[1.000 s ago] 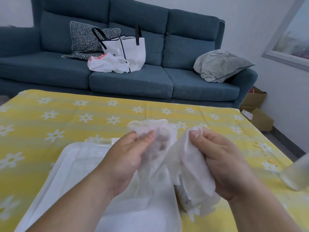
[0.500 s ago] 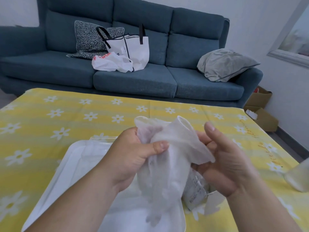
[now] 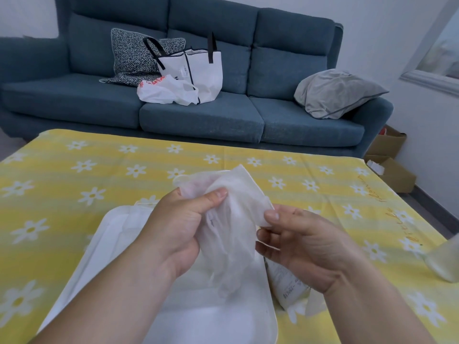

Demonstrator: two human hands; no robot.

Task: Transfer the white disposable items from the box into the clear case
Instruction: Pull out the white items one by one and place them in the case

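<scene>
A thin white disposable glove [image 3: 233, 219] hangs in front of me, above the table. My left hand [image 3: 178, 229] grips its upper part between thumb and fingers. My right hand [image 3: 305, 247] pinches the glove's right edge with thumb and forefinger. Its fingers dangle down over a clear case [image 3: 119, 234] with a white rim that lies open on the yellow tablecloth, partly hidden by my left arm. The small white printed box [image 3: 285, 281] lies on the cloth under my right hand, its flap open.
The table carries a yellow cloth with white daisies [image 3: 74, 180]. A pale translucent container [image 3: 444, 264] sits at the right edge. Behind stands a blue sofa [image 3: 223, 112] with bags and cushions. Cardboard boxes [image 3: 392, 165] lie on the floor at right.
The two bunches held apart earlier are now one glove hanging from my left hand. My right hand let go of its bunch and now pinches only the glove's edge.
</scene>
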